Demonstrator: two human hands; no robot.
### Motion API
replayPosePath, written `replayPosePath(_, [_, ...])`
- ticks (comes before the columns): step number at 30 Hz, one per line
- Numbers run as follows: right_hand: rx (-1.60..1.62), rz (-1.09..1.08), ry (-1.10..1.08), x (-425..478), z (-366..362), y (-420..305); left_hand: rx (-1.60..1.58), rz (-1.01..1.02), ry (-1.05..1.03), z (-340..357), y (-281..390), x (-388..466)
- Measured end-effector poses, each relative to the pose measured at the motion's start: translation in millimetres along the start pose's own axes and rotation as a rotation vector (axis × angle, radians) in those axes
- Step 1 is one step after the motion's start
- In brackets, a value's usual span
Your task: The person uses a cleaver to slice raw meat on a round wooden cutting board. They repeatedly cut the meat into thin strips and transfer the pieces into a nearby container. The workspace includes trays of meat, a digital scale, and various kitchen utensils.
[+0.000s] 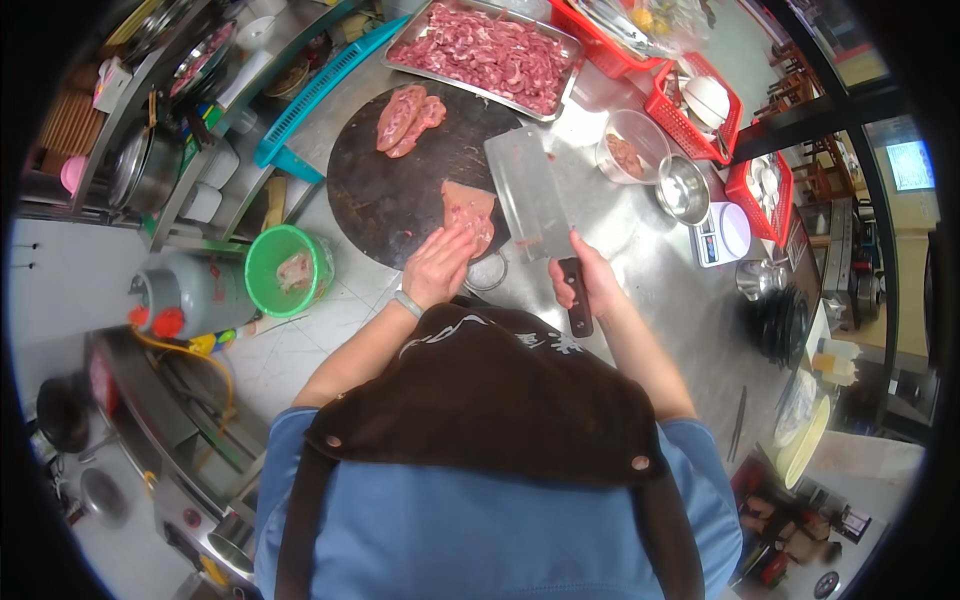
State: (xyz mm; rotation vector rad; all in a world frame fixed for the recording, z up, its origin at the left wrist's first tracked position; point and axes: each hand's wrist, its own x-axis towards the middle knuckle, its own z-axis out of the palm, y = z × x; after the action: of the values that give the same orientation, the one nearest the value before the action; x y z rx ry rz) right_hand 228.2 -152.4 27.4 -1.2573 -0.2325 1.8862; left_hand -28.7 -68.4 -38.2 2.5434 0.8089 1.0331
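Observation:
My left hand [441, 261] lies flat, fingers extended, on the near end of a pale pink slab of raw meat [465, 201]. That slab rests on a round, dark chopping block [375, 199]. My right hand [589, 276] grips the dark wooden handle of a broad cleaver [529, 191]. The cleaver's blade points away from me at the block's right edge, apart from the slab. More raw meat pieces [409, 120] lie toward the back of the block. Behind it stands a metal tray [480, 91] heaped with cut raw meat.
A green bucket [259, 292] stands to the left, near a gas cylinder [191, 289]. On the steel counter [630, 247] at right are a clear tub of meat [632, 150], a metal bowl [682, 191], a kitchen scale [721, 234] and red baskets of dishes [679, 139].

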Motion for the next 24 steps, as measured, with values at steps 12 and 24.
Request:
replayPosePath(12, [-1.831,-1.108,0.109,17,25,19,-0.011,0.068,-0.006,-1,-2,-21])
replayPosePath(24, [-1.893,-1.067,0.041,33,27,11,0.039,0.095,-0.005,-2,-2,-20])
